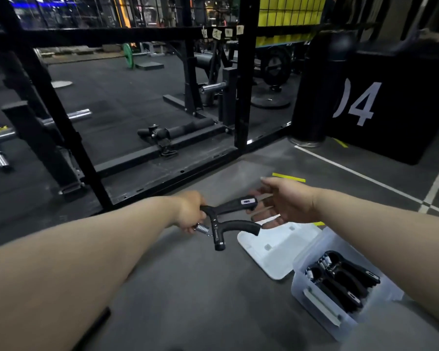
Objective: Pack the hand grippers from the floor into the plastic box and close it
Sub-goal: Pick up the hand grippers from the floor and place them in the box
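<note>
Gym floor (188, 287) underfoot, grey and matte, with a black rack frame (246, 72) rising straight ahead and a big black block (395, 117) marked "04" off to the right. Way back, a green weight plate (128, 55) stands on edge. A strip of yellow tape (288, 177) lies on the floor just past the hands.

Both bare arms reach forward now. The left hand (190, 211) is clenched around the spring end of a black hand gripper (228, 219), holding it up off the floor, with its two handles pointing right. The right hand (284, 201) is loose, fingers spread and relaxed just at the tip of the upper handle. Whether they touch it, I can't tell.

Down at lower right, the clear plastic box (300, 285) sits on the floor with its top open. Several packed grippers (345, 279) lie inside, black handles side by side, springs toward the far end. The white lid (271, 249) lies flat on the floor just beside the box, on its far left side, directly below the held gripper's handles.
</note>
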{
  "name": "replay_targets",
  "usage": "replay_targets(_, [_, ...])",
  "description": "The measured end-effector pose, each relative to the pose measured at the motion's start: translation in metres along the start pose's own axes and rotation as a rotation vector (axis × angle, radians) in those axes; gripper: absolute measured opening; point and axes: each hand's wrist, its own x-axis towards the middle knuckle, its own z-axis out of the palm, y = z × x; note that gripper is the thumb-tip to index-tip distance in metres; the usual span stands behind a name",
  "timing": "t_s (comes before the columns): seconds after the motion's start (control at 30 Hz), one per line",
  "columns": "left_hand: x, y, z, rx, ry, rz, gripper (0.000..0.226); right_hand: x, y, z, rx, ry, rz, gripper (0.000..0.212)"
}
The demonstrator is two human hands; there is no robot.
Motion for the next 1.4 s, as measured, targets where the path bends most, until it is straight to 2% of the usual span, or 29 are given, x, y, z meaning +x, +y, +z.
replay_targets(0.1, [0.009, -0.008, 0.006, 0.023, 0.001, -0.024, 0.017, 0.009, 0.001, 0.015, -0.407, 0.034, -0.057, 0.029])
replay_targets(0.23, [0.029, -0.009, 0.012, 0.054, -0.054, 0.001, 0.016, 0.024, 0.002, 0.024, -0.980, 0.107, -0.124, 0.025])
replay_targets(0.33, [0.048, 0.002, 0.014, 0.020, -0.083, 0.039, 0.016, 0.027, -0.003, 0.021, -1.263, 0.136, -0.135, 0.019])
replay_targets(0.43, [0.063, 0.024, 0.026, 0.011, -0.090, 0.103, 0.015, 0.015, 0.001, 0.008, -1.439, 0.165, -0.132, 0.014])
replay_targets(0.5, [0.073, 0.041, 0.039, 0.009, -0.087, 0.146, 0.016, 0.004, 0.012, -0.009, -1.447, 0.179, -0.068, 0.016])
replay_targets(0.73, [0.119, 0.115, 0.091, -0.048, -0.038, 0.255, 0.022, -0.031, 0.061, -0.095, -1.199, 0.264, 0.087, 0.021])
replay_targets(0.87, [0.143, 0.161, 0.123, -0.018, -0.095, 0.333, 0.029, -0.051, 0.091, -0.139, -1.092, 0.286, 0.173, 0.016])
replay_targets(0.97, [0.161, 0.188, 0.148, 0.039, -0.155, 0.404, 0.025, -0.063, 0.108, -0.164, -1.067, 0.257, 0.289, 0.019])
replay_targets(1.07, [0.179, 0.206, 0.171, 0.249, -0.152, 0.515, 0.017, -0.063, 0.123, -0.178, -1.040, 0.174, 0.453, 0.023])
replay_targets(1.17, [0.188, 0.217, 0.190, 0.562, -0.171, 0.652, 0.019, -0.051, 0.142, -0.184, -1.113, 0.096, 0.591, 0.029])
replay_targets(1.27, [0.193, 0.220, 0.209, 0.897, -0.238, 0.745, 0.011, -0.036, 0.169, -0.186, -1.246, 0.101, 0.541, 0.033])
replay_targets(1.33, [0.198, 0.222, 0.224, 1.046, -0.288, 0.794, 0.008, -0.030, 0.186, -0.184, -1.346, 0.124, 0.515, 0.041])
replay_targets(1.4, [0.203, 0.225, 0.236, 1.145, -0.339, 0.832, 0.009, -0.027, 0.202, -0.178, -1.348, 0.125, 0.519, 0.047])
